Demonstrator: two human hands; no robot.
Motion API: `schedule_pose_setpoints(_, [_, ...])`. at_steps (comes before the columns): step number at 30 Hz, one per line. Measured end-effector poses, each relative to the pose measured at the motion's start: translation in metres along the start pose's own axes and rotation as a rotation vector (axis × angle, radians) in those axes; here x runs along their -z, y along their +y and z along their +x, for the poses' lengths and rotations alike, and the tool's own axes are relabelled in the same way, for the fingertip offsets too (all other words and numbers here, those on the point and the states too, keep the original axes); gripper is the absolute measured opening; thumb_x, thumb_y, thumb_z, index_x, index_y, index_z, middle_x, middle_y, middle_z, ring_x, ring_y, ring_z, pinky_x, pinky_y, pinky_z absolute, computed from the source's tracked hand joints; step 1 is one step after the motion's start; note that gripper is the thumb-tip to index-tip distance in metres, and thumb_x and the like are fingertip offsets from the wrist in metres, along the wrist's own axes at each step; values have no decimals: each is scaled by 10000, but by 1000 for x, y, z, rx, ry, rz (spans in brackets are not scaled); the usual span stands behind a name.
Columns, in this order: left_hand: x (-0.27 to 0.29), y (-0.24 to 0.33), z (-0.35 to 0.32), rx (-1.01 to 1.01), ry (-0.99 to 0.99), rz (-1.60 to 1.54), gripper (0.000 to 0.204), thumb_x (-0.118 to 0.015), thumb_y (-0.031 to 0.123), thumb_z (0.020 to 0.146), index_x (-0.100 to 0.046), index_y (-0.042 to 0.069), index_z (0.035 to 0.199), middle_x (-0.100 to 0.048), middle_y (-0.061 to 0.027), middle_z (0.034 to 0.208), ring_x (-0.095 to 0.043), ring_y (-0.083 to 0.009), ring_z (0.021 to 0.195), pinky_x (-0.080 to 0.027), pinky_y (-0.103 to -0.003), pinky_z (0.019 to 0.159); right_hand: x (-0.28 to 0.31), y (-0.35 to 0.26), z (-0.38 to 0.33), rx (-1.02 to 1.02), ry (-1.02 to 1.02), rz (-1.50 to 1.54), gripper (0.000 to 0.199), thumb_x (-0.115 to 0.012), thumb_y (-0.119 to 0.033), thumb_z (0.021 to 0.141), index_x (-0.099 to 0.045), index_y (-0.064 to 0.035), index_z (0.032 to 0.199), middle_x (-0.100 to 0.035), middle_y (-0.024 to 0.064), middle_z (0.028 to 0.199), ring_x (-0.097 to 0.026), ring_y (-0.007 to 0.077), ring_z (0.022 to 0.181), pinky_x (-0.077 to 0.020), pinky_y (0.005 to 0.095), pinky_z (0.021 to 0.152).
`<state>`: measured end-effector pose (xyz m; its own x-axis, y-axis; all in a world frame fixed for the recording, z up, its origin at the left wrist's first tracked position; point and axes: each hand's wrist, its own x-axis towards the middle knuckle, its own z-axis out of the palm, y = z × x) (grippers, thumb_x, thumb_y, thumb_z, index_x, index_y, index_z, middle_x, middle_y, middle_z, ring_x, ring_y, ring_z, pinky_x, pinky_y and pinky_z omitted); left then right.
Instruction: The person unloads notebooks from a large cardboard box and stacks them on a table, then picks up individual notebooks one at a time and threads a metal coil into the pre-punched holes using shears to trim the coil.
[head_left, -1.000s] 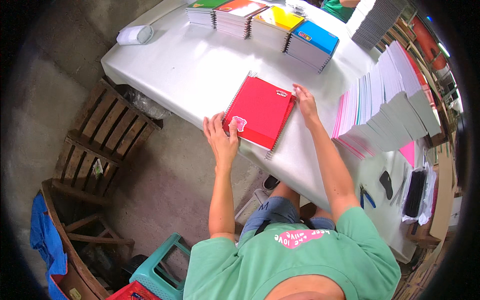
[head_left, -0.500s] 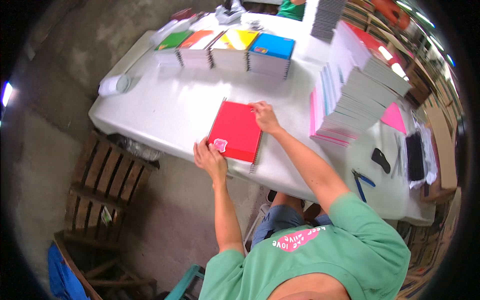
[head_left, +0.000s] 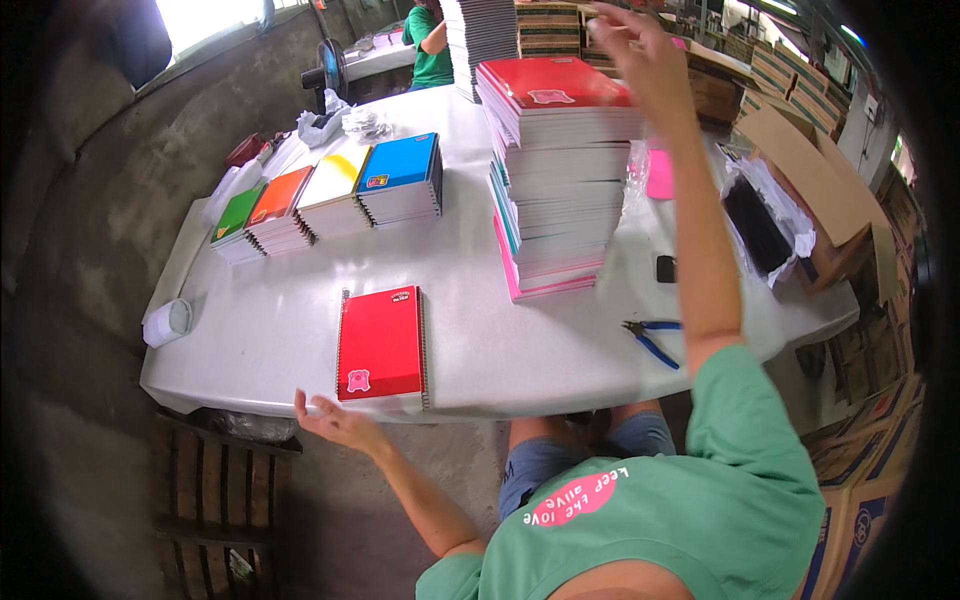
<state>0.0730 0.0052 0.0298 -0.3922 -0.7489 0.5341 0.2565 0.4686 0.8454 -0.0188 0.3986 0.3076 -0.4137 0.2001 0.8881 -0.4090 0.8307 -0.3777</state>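
Observation:
A red spiral notebook (head_left: 382, 343) with a pink sticker lies on the white table (head_left: 270, 345) near its front edge. Just off that notebook's lower left corner is my left hand (head_left: 342, 424), fingers spread and holding nothing. My right hand (head_left: 650, 70) is raised at the far right, over the right side of a tall pile of paper blocks (head_left: 565, 215). Its fingers are stretched out, with nothing seen in them. A red cover (head_left: 553, 83) with a pink sticker tops that pile.
Green (head_left: 237, 212), orange (head_left: 280, 195), yellow (head_left: 335, 175) and blue (head_left: 400, 165) notebook stacks stand at the back left. Blue-handled pliers (head_left: 655, 340) lie right. A white roll (head_left: 168, 323) sits at the left edge. Beyond are an open carton (head_left: 815, 165) and a person in green (head_left: 428, 50).
Both hands have left the red notebook. My right hand has risen to the far right beside the tall pile; my left has drawn slightly off the corner. The view has shifted too.

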Motion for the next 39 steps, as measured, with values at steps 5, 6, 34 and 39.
schedule_pose_setpoints(5, [-49,90,-35,-196,-242,-188,373,-467,278,955,-476,-10,1191,-457,-130,1234,-426,-260,1183,-312,-389,1015,-8,119,27,-771,-685,65,565,-662,-573,735,-631,-187,1146,-641,29,947,-560,126,785,-407,330,692])
schedule_pose_setpoints(6, [-53,101,-35,-363,-274,-192,352,-496,245,940,-485,-13,1179,-467,-139,1223,-425,-279,1187,-312,-394,1015,-17,103,16,-776,-737,157,582,-668,-596,717,-630,-202,1144,-632,19,936,-539,119,777,-391,325,670])
schedule_pose_setpoints(34, [-108,174,-126,-1003,-908,142,273,-541,-16,703,-580,55,964,-572,-81,832,-553,-256,816,-413,-400,740,143,333,-215,-668,-467,-485,442,-628,-313,819,-534,-103,1196,-551,170,1188,-518,347,1121,-424,443,927])
schedule_pose_setpoints(39, [-91,140,-123,-1047,-1058,304,339,-549,20,662,-566,94,993,-555,-28,851,-524,-205,800,-383,-363,719,111,351,-228,-759,-574,-956,479,-623,-333,814,-508,-114,1224,-542,182,1183,-536,353,1074,-429,441,908])
